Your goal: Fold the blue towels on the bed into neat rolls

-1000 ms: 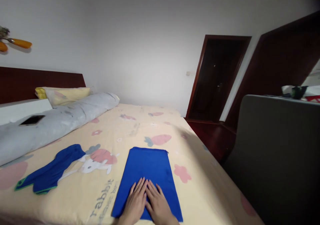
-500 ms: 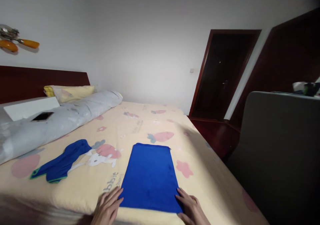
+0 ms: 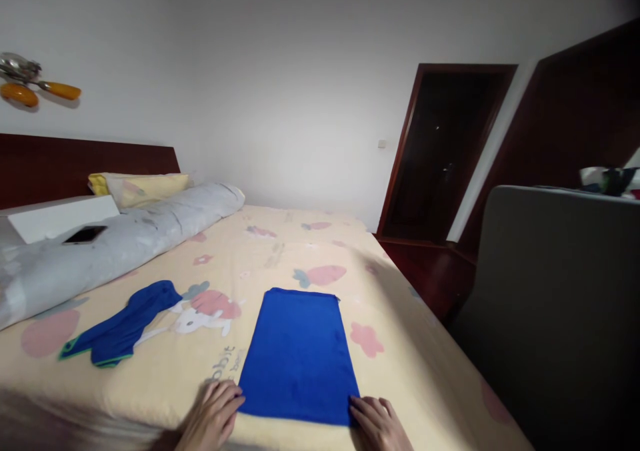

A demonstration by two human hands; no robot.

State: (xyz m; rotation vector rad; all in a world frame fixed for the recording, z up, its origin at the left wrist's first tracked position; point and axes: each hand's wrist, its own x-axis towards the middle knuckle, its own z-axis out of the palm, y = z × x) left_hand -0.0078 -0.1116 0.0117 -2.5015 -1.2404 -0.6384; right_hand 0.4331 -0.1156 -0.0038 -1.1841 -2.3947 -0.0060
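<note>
"Where is the blue cloth (image 3: pixel 300 357)?"

"It lies flat on the bed (image 3: pixel 280 247), to the right of the rabbit print (image 3: pixel 195 321), and its long axis runs away from the hands."

"And which hand is nearer?"

"Both are at its near corners: left hand (image 3: pixel 214 411) closer to the rabbit print, right hand (image 3: pixel 381 424) farther from it. Their fingers are bent, close together; I cannot tell if they pinch the cloth."
</note>
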